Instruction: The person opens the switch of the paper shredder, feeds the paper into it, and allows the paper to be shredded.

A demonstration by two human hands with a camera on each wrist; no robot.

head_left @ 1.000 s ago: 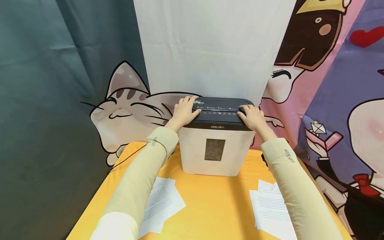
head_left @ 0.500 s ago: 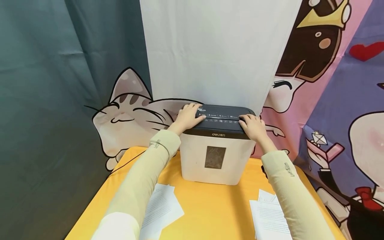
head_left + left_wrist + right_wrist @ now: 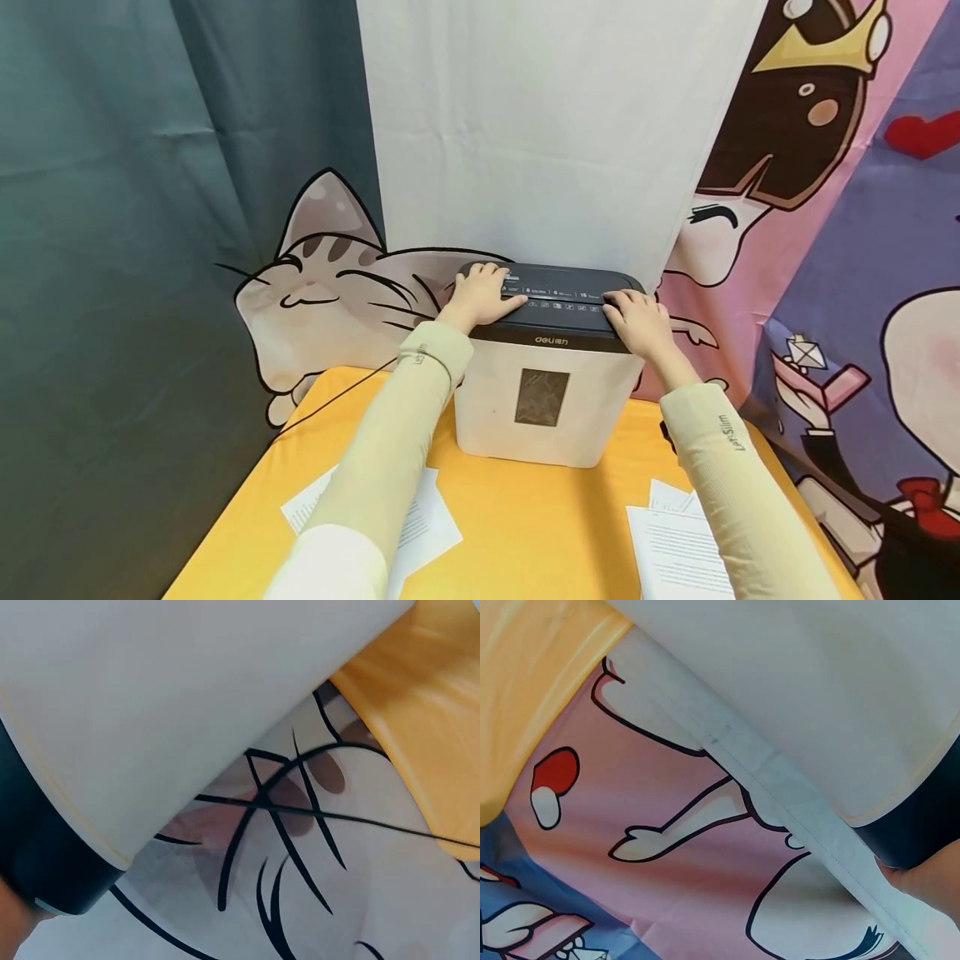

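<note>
A paper shredder with a white bin, a dark window and a dark top marked "deli" stands upright on the table. My left hand rests on the left end of the top, fingers spread and thumb pointing inward along it. On the right end lies my right hand, its fingers reaching over the top surface. Both wrist views show the white bin side close up; part of the left hand and part of the right hand show at the dark top's corners. Nothing else is in either hand.
Printed sheets lie at the front left of the yellow table, partly under my left sleeve in view. Another paper stack lies front right. A thin black cord runs off the left edge. A printed curtain hangs behind.
My left hand and forearm have shifted slightly right, inward over the top, showing more of the left sheets. The right hand keeps its place. The head view has tilted a little upward.
</note>
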